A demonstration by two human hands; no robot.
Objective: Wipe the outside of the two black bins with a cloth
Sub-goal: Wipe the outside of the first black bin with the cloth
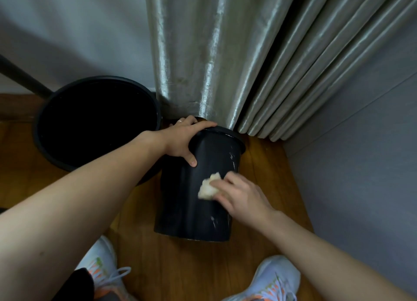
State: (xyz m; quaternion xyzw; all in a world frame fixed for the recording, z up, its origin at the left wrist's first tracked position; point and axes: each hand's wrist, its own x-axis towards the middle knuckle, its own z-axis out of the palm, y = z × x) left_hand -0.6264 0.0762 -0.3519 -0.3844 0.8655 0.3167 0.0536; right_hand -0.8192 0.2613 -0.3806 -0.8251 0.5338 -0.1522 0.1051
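A small black bin (187, 201) lies tilted on the wooden floor, its mouth turned away toward the curtain. White streaks mark its side. My left hand (182, 140) grips its rim, thumb down on the bin's wall. My right hand (241, 196) presses a small cream cloth (208, 187) against the bin's side, fingers curled over the cloth. A larger black bin (97, 122) stands upright to the left, its dark inside open to the camera and touching or nearly touching the small one.
A shiny grey curtain (225, 63) hangs just behind the bins. A grey wall (361, 165) closes the right side. A dark bar (20, 75) slants at far left. My two white shoes (270, 280) stand on the wooden floor (191, 267) below.
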